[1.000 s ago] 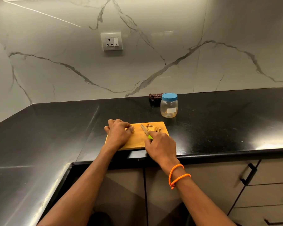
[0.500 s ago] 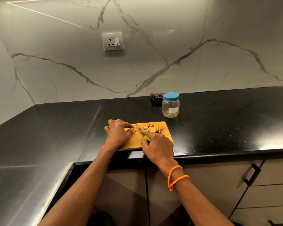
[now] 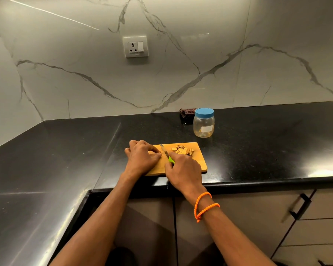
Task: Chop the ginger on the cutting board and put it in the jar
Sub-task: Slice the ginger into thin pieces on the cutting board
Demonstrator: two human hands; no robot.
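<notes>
Gripping the green handle of a knife (image 3: 167,154), the right hand (image 3: 184,172) lies on the near right part of the board (image 3: 199,162), its fingers curled round the handle so that only a little green shows above them. The blade runs up and to the left from these fingers and ends near the far edge of the board, just beside the fingertips of the left hand (image 3: 141,160). The left hand rests on the left part of the board with its fingers (image 3: 154,150) bent down and the thumb close to the blade. They seem to press on something small, perhaps a piece of ginger, but the hand hides it, so I cannot tell if they hold anything. To the right of the blade, just beyond the right hand's fingers, the cut ginger (image 3: 182,150) lies in a small heap of pale slices on the far right part of the board.

The board lies on the black bench (image 3: 267,150), close to its front edge. Well beyond the fingers of both hands, to the right, stands the jar (image 3: 203,125) with a blue lid on it, apart from the board. Just behind the jar, on its left, lies a small dark thing (image 3: 186,112) against the marble wall (image 3: 238,73). The right wrist carries an orange band (image 3: 204,205). On the wall above the hands there is a socket (image 3: 135,46).
</notes>
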